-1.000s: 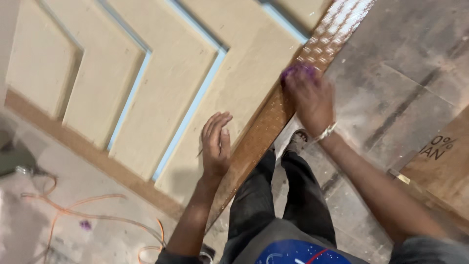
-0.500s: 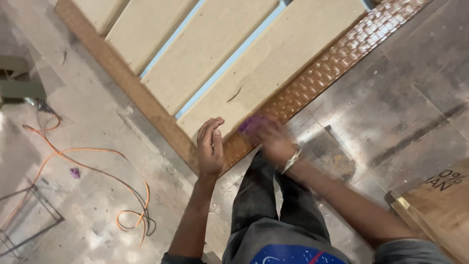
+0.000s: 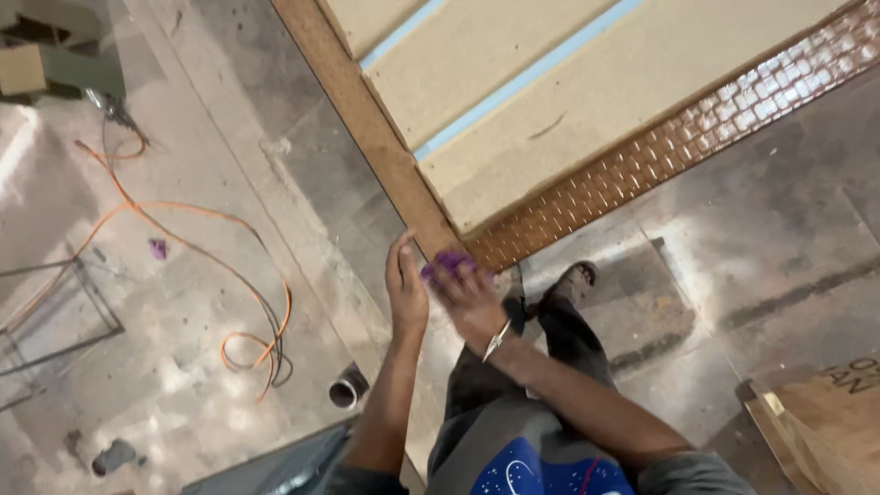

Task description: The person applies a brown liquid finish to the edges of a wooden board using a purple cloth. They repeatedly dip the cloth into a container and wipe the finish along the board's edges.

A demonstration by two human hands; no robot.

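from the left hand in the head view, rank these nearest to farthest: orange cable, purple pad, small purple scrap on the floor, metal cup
1. purple pad: just right of the left hand, under the right hand's fingers.
2. metal cup: on the floor below and slightly left.
3. orange cable: looping on the floor to the left.
4. purple scrap: farthest left, beside the cable.

We see our grey short-sleeved T-shirt (image 3: 541, 449) with a blue round starry emblem (image 3: 541, 472), dark trousers (image 3: 568, 339), a thin silver bracelet (image 3: 498, 339) and a dark sandal (image 3: 573, 278).
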